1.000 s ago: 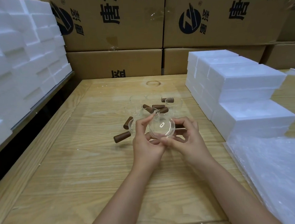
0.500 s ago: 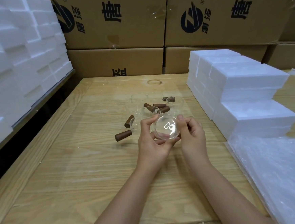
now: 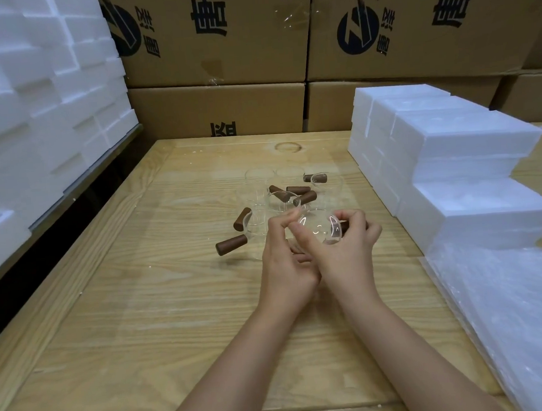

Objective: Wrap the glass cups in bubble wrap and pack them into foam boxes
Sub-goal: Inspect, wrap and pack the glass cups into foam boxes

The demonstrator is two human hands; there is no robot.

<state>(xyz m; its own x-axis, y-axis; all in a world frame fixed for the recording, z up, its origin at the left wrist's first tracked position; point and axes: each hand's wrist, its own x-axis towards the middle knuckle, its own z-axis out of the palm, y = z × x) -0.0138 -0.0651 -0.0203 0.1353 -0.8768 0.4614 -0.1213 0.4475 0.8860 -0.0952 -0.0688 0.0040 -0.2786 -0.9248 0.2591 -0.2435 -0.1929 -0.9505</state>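
1. Your left hand curls its fingers under the glass cup, with the thumb at its rim.
2. Your right hand grips the same cup, fingers curled round it.
3. You hold the cup above the table, near the other cups.
4. The foam boxes and bubble wrap lie to your right.

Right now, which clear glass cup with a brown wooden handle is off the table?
The clear glass cup gripped by left hand and right hand; the other cups sit on the wooden table.

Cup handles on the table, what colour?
Dark brown on all the cup handles; the head view shows it clearly.
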